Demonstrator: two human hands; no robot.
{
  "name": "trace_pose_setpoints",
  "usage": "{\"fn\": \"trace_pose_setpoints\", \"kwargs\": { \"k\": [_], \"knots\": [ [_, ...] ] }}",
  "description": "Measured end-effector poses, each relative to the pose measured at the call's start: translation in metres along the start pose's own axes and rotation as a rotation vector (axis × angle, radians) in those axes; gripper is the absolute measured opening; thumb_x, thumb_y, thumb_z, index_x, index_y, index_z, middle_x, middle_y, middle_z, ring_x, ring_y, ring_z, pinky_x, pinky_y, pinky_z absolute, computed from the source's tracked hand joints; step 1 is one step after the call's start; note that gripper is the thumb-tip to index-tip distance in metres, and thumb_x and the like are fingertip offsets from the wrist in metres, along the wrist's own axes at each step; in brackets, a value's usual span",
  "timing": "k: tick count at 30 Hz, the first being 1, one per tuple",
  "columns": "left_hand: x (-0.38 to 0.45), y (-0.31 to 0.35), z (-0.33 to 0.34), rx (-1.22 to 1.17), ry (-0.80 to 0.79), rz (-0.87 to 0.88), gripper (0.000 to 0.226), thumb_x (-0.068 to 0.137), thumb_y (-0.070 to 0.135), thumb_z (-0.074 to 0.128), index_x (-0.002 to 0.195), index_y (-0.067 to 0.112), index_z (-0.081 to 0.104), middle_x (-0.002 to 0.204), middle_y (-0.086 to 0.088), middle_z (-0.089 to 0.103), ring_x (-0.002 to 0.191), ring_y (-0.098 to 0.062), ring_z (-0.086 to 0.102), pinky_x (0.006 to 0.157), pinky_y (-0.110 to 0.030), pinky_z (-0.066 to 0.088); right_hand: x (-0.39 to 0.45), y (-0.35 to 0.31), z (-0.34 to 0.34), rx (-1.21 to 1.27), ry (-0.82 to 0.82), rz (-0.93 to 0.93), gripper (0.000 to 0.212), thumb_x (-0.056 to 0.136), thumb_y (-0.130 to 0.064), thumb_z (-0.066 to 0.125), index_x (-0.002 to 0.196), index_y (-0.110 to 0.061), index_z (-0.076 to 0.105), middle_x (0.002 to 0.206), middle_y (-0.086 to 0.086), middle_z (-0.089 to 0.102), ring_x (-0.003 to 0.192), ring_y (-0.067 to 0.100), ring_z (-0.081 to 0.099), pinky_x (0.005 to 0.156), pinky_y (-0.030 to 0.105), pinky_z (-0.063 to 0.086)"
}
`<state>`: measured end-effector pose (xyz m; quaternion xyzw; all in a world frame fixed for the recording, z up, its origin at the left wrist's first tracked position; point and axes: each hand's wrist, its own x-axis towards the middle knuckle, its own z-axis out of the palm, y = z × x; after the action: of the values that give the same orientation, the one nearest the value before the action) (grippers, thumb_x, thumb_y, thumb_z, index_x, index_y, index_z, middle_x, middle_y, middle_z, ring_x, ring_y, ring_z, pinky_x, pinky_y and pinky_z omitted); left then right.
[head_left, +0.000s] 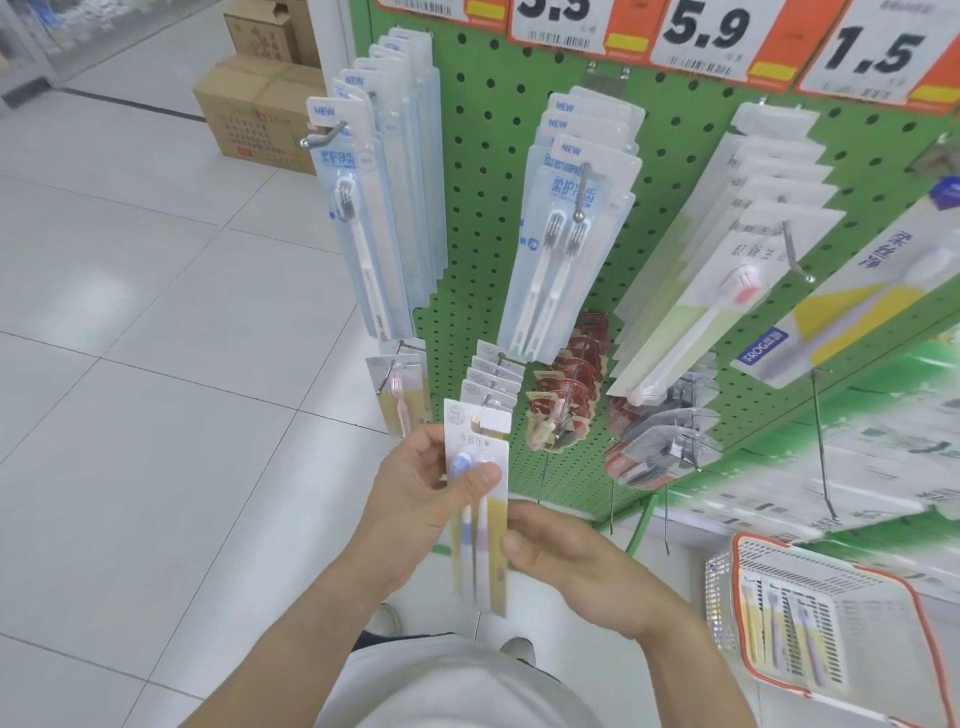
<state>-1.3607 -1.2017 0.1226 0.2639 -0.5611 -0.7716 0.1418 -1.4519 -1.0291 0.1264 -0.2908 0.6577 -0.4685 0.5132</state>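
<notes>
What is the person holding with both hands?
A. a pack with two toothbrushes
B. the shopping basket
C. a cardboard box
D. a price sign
A: the left hand and the right hand both grip the toothbrush pack, and two brushes show side by side in it.

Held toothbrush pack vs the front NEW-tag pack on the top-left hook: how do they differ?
The held toothbrush pack is off the rack, gripped by the left hand and right hand; the NEW-tag pack hangs on a metal hook. The held toothbrush pack shows two brushes, blue and lilac, on a yellow card; the NEW-tag pack shows one white brush on pale blue. Both are upright, brush heads up.
</notes>
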Motion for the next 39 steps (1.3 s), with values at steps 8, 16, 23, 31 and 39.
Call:
{"fn": "trace_pose_setpoints", "kwargs": {
  "k": [8, 16, 23, 31, 39],
  "knots": [
    [0.007, -0.007, 0.006, 0.090, 0.098, -0.003, 0.047, 0.072, 0.021, 0.083, 0.112, 0.009, 0.061, 0.103, -0.004, 0.078, 0.096, -0.020, 0.074, 0.078, -0.022, 0.056, 0.034, 0.004, 0.014, -0.099, 0.454, -0.088, 0.010, 0.098, -0.026, 0.061, 0.097, -0.029, 0.070, 0.091, -0.004, 0.076, 0.085, 0.020, 0.071, 0.083, 0.048, 0.057],
    [0.020, -0.013, 0.008, 0.181, 0.142, 0.046, 0.013, 0.099, 0.011, 0.059, 0.111, 0.009, 0.064, 0.095, 0.005, 0.077, 0.085, -0.003, 0.073, 0.072, -0.011, 0.051, 0.059, 0.023, 0.010, -0.084, 0.616, -0.047, 0.014, 0.086, -0.042, 0.055, 0.088, -0.035, 0.067, 0.081, -0.002, 0.074, 0.073, 0.027, 0.072, 0.073, 0.053, 0.060],
    [0.032, -0.019, 0.004, 0.241, 0.138, 0.076, 0.011, 0.099, 0.010, 0.060, 0.106, 0.017, 0.065, 0.090, 0.009, 0.077, 0.084, -0.002, 0.072, 0.073, -0.011, 0.051, 0.070, 0.028, 0.007, -0.067, 0.652, -0.012, 0.012, 0.086, -0.037, 0.057, 0.082, -0.040, 0.068, 0.077, -0.004, 0.074, 0.075, 0.023, 0.073, 0.075, 0.050, 0.061],
    [0.049, -0.033, -0.003, 0.332, 0.125, 0.102, 0.015, 0.100, 0.016, 0.060, 0.112, 0.025, 0.063, 0.100, 0.003, 0.075, 0.089, -0.010, 0.071, 0.080, -0.017, 0.053, 0.079, 0.027, 0.009, -0.078, 0.697, 0.024, 0.017, 0.094, -0.027, 0.058, 0.081, -0.031, 0.068, 0.076, -0.002, 0.074, 0.072, 0.019, 0.072, 0.073, 0.043, 0.061],
    [0.072, -0.043, -0.008, 0.445, 0.115, 0.163, 0.014, 0.099, 0.023, 0.062, 0.107, 0.033, 0.059, 0.102, 0.010, 0.072, 0.092, -0.003, 0.068, 0.081, -0.017, 0.052, 0.085, 0.025, 0.012, -0.189, 0.651, 0.017, 0.018, 0.100, -0.018, 0.059, 0.115, -0.027, 0.058, 0.099, -0.024, 0.062, 0.085, -0.023, 0.057, 0.073, 0.003, 0.044]
  ]
}}
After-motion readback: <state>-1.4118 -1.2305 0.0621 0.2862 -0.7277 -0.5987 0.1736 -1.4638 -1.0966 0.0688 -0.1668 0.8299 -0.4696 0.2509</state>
